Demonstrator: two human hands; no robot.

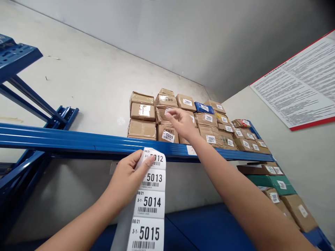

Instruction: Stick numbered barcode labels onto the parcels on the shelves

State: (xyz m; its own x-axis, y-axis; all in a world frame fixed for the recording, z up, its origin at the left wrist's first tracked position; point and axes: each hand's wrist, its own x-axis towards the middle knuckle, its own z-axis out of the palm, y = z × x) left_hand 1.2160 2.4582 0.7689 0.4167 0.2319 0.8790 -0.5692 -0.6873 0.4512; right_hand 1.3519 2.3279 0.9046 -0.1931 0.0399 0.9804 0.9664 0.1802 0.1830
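My left hand (128,174) pinches the top of a strip of white barcode labels (149,205) between thumb and fingers. The strip hangs down, with numbers 5012 to 5015 showing and the thumb partly covering 5012. My right hand (181,122) reaches up to the boxes on the blue shelf. Its fingers are bent together at a small white label (167,110) in front of a cardboard box (161,115); whether the label is stuck down is hidden. Below it sits a box with label 5009 (168,136). Unnumbered boxes (142,129) are stacked to the left.
A blue shelf beam (78,139) crosses the view, with a rack upright and brace (31,94) at left. More labelled boxes (209,127) fill the shelf rightward, and others (285,195) stand lower right. A printed board (300,80) hangs on the right wall.
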